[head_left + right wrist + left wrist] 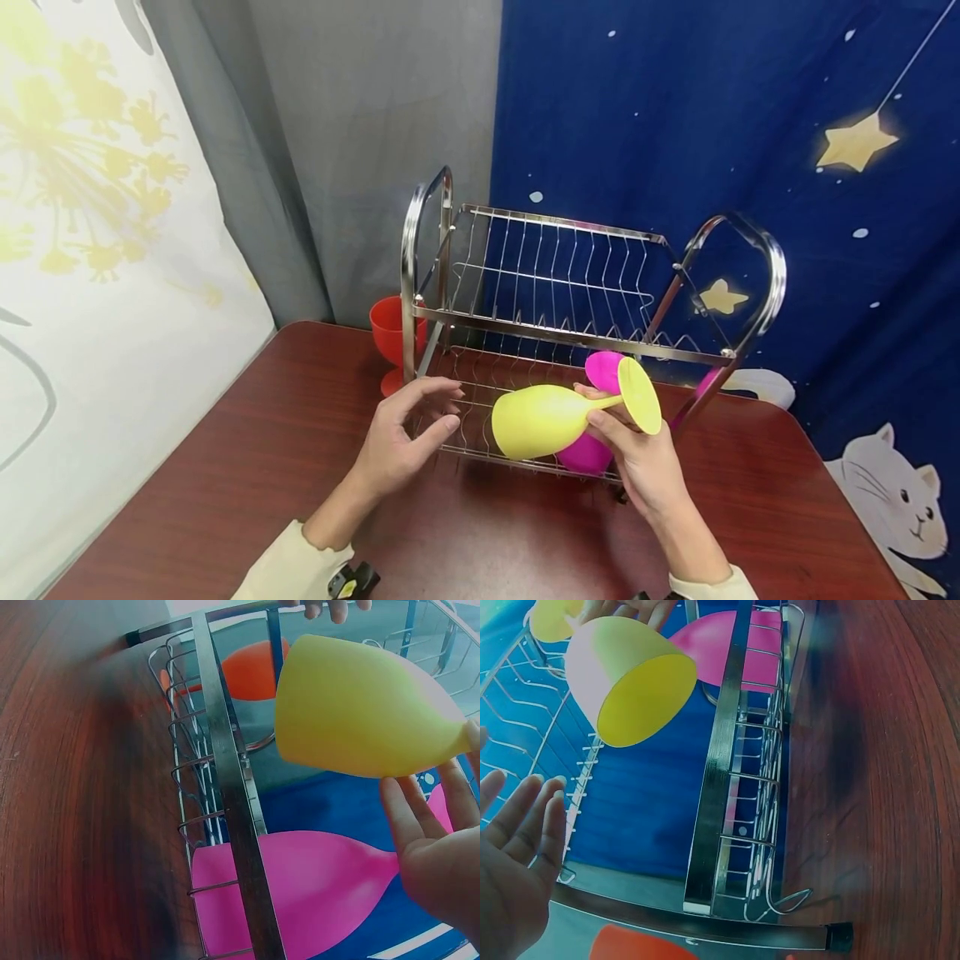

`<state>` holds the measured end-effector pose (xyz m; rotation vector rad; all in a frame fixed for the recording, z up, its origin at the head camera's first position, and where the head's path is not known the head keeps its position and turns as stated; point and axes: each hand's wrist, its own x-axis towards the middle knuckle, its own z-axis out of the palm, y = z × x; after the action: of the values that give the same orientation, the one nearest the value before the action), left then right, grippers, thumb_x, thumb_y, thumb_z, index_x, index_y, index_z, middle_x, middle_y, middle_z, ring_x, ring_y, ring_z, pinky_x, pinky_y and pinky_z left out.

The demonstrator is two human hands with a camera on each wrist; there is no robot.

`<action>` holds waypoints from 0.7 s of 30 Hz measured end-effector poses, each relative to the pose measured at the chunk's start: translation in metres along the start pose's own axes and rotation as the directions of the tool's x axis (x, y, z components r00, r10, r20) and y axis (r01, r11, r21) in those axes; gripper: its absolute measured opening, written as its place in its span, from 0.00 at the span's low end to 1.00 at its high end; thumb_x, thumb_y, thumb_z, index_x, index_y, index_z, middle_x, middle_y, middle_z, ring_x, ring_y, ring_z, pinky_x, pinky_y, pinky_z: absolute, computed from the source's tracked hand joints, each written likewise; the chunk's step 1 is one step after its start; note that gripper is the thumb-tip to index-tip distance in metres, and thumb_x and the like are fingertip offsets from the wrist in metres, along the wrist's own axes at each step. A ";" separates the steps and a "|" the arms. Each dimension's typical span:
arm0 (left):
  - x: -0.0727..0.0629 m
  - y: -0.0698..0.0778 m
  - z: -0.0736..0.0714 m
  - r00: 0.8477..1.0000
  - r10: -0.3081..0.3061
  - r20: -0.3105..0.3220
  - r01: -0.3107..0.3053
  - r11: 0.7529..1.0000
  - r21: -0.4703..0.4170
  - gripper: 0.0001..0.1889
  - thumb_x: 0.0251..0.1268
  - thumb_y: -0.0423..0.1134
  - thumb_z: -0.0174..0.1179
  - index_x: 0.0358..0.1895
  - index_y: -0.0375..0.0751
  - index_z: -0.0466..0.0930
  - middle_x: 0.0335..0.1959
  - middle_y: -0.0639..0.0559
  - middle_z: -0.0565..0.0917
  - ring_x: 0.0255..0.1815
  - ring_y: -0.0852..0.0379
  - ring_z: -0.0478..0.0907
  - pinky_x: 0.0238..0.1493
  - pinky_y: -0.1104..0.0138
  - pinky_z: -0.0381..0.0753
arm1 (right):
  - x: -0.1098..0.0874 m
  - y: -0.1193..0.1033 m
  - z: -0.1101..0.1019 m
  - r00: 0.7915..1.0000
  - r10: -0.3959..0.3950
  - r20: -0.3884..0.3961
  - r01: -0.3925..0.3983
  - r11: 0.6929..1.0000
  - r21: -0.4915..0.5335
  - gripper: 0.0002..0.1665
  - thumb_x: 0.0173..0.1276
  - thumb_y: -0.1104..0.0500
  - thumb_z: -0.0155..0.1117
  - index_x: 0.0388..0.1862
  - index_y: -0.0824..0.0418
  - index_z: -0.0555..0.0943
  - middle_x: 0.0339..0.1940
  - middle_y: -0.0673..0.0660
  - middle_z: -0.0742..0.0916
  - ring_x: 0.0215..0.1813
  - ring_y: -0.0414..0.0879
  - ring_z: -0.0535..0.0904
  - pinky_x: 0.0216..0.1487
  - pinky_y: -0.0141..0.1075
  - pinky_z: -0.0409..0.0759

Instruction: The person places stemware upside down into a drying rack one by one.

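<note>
My right hand pinches a yellow plastic goblet by its stem. The goblet lies sideways in the air, bowl to the left and round foot to the right, in front of the rack's lower tier. Its hollow mouth faces the camera in the left wrist view. My left hand is apart from the bowl on its left, fingers spread and loosely bent, holding nothing. Behind the yellow goblet, a magenta goblet stands upside down on the lower tier of the metal dish rack, partly hidden by the yellow goblet and my right hand.
A red goblet stands upright beside the rack's left post. Another magenta piece shows behind the right post. The rack's two tall looped side frames rise from the brown wooden table. Grey and blue curtains hang close behind.
</note>
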<state>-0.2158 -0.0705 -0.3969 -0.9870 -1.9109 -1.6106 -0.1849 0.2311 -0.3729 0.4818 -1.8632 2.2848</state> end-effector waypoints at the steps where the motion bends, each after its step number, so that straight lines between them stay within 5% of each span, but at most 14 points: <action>1: 0.000 0.000 0.000 1.000 0.013 -0.013 -0.013 1.000 0.007 0.20 0.57 0.25 0.62 0.54 0.42 0.78 0.42 0.50 0.84 0.38 0.56 0.81 0.35 0.68 0.82 | 0.000 0.000 0.001 1.000 0.002 -0.005 -0.002 1.000 -0.012 0.20 0.69 0.72 0.57 0.60 0.70 0.75 0.55 0.58 0.86 0.60 0.51 0.81 0.55 0.39 0.80; 7: -0.001 0.001 -0.001 0.989 0.086 -0.117 -0.086 0.996 -0.001 0.19 0.54 0.21 0.61 0.50 0.38 0.80 0.37 0.48 0.84 0.34 0.59 0.80 0.30 0.71 0.80 | -0.002 0.000 0.004 1.000 0.004 -0.017 -0.006 0.994 -0.107 0.19 0.68 0.71 0.59 0.58 0.73 0.74 0.55 0.57 0.86 0.60 0.49 0.80 0.56 0.37 0.80; 13: 0.001 0.002 -0.003 0.956 0.137 -0.258 -0.150 0.988 -0.029 0.16 0.51 0.18 0.59 0.45 0.31 0.80 0.29 0.44 0.83 0.27 0.58 0.80 0.28 0.72 0.79 | -0.003 -0.002 0.009 0.999 -0.024 -0.028 0.015 0.958 -0.286 0.19 0.67 0.66 0.64 0.56 0.69 0.78 0.55 0.57 0.86 0.62 0.45 0.79 0.59 0.34 0.77; 21: 0.002 0.003 -0.008 0.915 0.103 -0.389 -0.130 0.991 -0.042 0.11 0.53 0.18 0.58 0.42 0.25 0.80 0.26 0.45 0.83 0.25 0.58 0.80 0.26 0.75 0.78 | -0.004 -0.001 0.016 0.997 -0.053 -0.058 0.030 0.938 -0.344 0.22 0.65 0.66 0.66 0.59 0.64 0.78 0.54 0.56 0.86 0.61 0.44 0.79 0.59 0.32 0.77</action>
<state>-0.2159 -0.0775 -0.3917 -0.7248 -1.5128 -1.6642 -0.1778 0.2158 -0.3702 0.3828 -2.1342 1.8647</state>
